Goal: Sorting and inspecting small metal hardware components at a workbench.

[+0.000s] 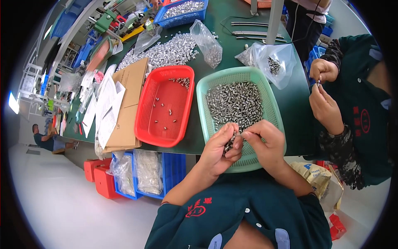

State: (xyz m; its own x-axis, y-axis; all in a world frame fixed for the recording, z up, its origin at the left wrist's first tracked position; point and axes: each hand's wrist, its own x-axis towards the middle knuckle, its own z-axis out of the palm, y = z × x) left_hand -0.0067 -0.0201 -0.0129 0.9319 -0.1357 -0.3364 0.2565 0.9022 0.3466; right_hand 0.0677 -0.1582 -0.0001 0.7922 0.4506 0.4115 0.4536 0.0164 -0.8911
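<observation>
Over the near part of a pale green plastic basket (202,99), my two hands are close together. My left hand (219,151) is closed around several small metal fittings (229,146), which show between its fingers. Thumb and forefinger of my right hand (267,143) pinch a thin, pale, pin-like piece (238,134) beside my left fingertips; its exact kind is too small to tell. A heap of small silvery metal cylinders (234,101) fills much of the basket. To its left, a red plastic basket (159,128) holds a few similar parts scattered and a cluster in its far corner.
Cardboard (128,89) and papers (108,103) lie left of the red basket. Behind are a pile of shiny parts (178,47), plastic bags (207,41) and a blue basket (180,20). At right, a co-worker's hands (325,97) hold a small part. Blue bins (172,172) stand below the table.
</observation>
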